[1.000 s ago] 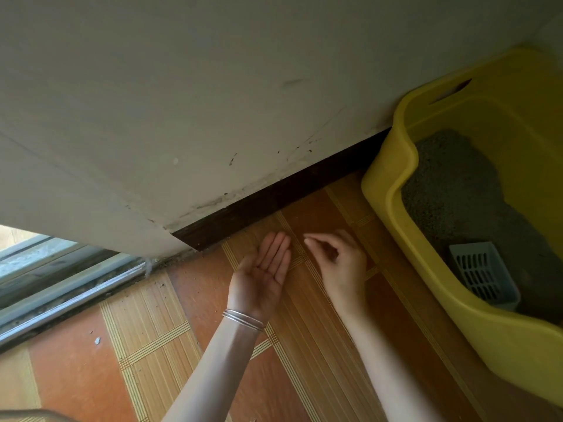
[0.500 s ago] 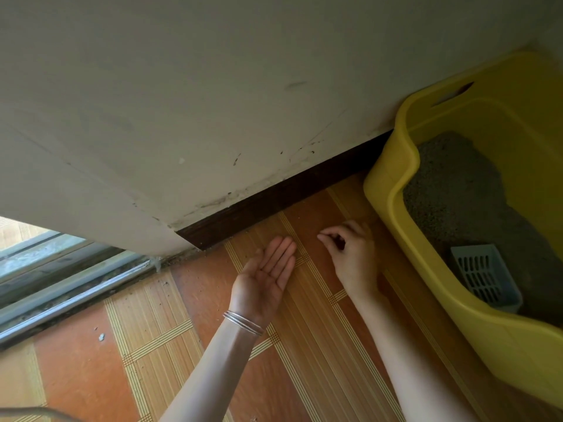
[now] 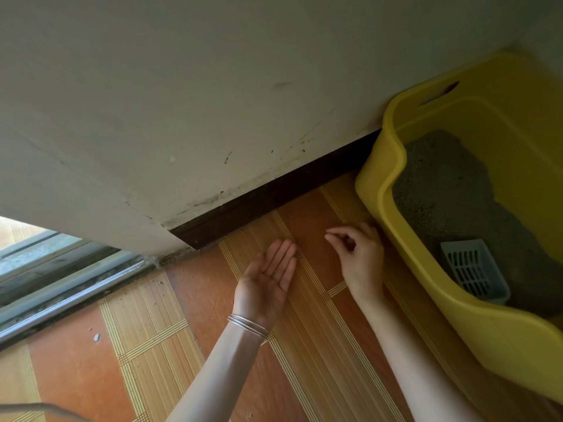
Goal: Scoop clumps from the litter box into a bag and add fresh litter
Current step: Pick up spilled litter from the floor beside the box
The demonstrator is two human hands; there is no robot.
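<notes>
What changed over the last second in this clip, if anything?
The right hand, fingertips pinched together, drifted right over the floor tiles toward the yellow litter box, away from the left hand. Nothing was visibly picked up or let go. The left hand stayed palm up and open, and the scoop still lies in the litter.

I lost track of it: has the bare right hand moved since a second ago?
Yes. The right hand has shifted rightward, closer to the yellow plastic litter box.
</notes>
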